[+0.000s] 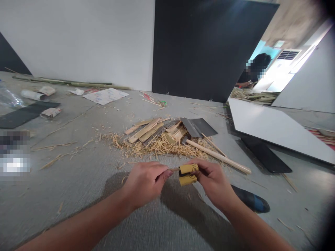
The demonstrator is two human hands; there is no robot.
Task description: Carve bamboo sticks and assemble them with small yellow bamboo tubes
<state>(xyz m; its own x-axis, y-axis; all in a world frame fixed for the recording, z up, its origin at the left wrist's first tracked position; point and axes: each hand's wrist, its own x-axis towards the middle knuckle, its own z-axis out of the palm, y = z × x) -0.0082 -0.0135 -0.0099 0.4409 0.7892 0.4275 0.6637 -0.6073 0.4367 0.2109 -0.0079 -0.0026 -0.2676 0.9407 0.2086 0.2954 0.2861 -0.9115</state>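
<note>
The left hand [145,181], its forearm coming in from about 8 o'clock, is turned back up, fingers curled, thumb and forefinger pinching a thin stick [175,169]. The right hand [213,181], its forearm rising from about 4 o'clock, faces it and grips a yellow sheet [188,169] between thumb and fingers. The sheet is bent into an open fold, dark inside, with round black print outside; the slim brown stick points toward 3 o'clock, its far end reaching the fold's mouth. Both are held up between the hands, above the grey floor [136,233].

Beyond, at 12 o'clock, lies a heap of curly shavings [157,148] with flat wood strips [145,131]. A pale wooden handle [220,157] slants at 2 o'clock; a black-and-blue object [252,200] lies toward 4.
</note>
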